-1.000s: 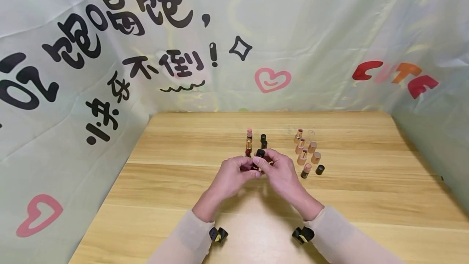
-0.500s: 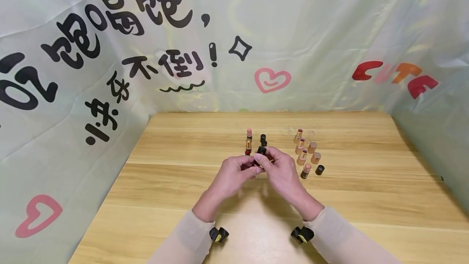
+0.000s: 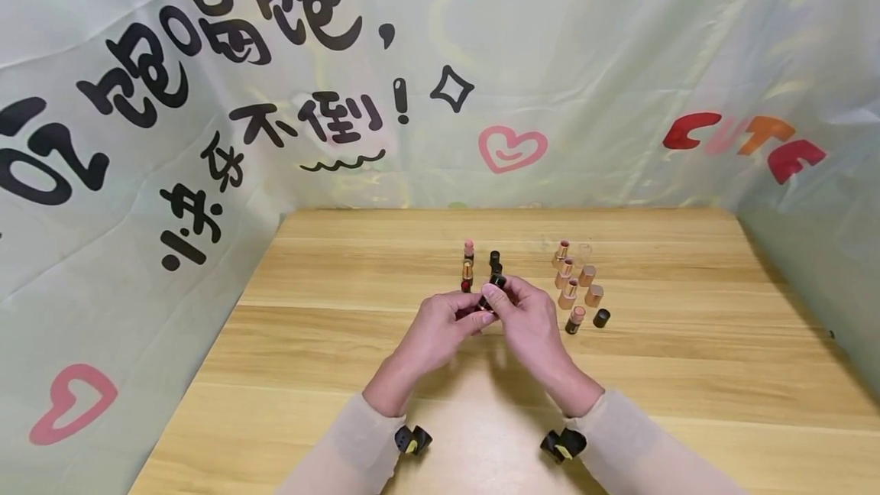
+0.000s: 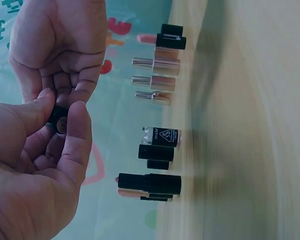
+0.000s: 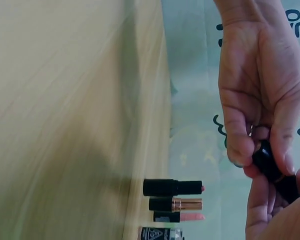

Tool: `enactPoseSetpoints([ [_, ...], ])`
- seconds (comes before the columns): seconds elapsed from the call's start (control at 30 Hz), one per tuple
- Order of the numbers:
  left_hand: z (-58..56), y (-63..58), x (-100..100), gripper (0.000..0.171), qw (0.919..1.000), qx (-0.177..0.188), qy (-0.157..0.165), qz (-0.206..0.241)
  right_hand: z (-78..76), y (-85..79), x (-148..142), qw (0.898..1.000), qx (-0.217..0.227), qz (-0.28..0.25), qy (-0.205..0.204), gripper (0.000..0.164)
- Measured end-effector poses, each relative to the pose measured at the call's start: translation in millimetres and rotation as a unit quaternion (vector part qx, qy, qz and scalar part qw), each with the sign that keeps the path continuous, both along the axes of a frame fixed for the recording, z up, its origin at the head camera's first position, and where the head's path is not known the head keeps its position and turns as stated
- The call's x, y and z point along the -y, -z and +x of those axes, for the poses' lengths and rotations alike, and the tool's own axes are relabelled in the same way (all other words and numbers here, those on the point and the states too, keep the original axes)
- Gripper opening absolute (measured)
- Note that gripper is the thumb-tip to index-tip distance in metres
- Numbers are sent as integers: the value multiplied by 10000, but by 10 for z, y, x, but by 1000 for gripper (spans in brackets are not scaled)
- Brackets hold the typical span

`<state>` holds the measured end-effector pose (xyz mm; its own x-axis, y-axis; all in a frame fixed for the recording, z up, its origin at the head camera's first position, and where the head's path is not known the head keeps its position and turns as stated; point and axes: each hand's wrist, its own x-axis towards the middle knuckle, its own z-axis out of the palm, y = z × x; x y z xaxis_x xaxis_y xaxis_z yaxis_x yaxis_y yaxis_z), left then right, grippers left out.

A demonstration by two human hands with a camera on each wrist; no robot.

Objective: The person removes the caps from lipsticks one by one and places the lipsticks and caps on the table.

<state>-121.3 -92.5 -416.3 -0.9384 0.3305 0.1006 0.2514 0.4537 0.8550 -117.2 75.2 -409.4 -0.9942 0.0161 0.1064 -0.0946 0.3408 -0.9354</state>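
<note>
Both hands hold one black lipstick (image 3: pixel 497 280) between them, above the table. My left hand (image 3: pixel 438 329) pinches its lower end between thumb and fingers. On the upper end, the thumb and fingers of my right hand (image 3: pixel 531 321) grip the black tube, which leans to the right. A thin gold band shows between the two black parts in the right wrist view, where the lipstick (image 5: pixel 264 157) looks closed. Just behind the hands stand uncapped lipsticks, one with a pink tip (image 3: pixel 469 248), one with a gold neck (image 3: pixel 467 272) and one with a red tip (image 3: pixel 465 286).
Black caps (image 3: pixel 494 258) stand beside that left row. Farther right are several rose-gold lipsticks (image 3: pixel 567 295) with rose-gold caps (image 3: pixel 594 296), a clear cap (image 3: pixel 584 250), a black lipstick with a pink tip (image 3: pixel 574 321) and its black cap (image 3: pixel 601 318). A printed curtain hangs behind the wooden table (image 3: pixel 309 357).
The held lipstick has tilted a little more to the right, its top shifting right and slightly up. My right hand has turned slightly with it; the lipsticks on the table stay put.
</note>
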Motion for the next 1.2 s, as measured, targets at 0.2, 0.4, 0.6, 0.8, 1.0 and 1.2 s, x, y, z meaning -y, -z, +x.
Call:
enactPoseSetpoints([
  [0.2,-15,2,-26,12,9999,24,-45,-159,7,-8,30,9995,217,-14,250,25],
  [0.4,-24,-17,-25,15,9991,-131,-13,-407,-8,1,77,9988,300,-111,372,26],
  [0.6,-7,-69,-65,17,9980,-133,-151,-594,-28,17,106,9986,50,71,523,27],
  [0.8,2,-83,-112,19,9983,-36,-315,-485,-75,-32,78,9979,300,-198,546,32],
  [1.0,4,-99,-120,18,9981,-102,-353,-495,-51,-49,96,9974,230,-232,641,30],
  [1.2,23,-72,-103,17,9992,21,-329,-216,-82,-104,59,9962,189,-585,618,34],
])
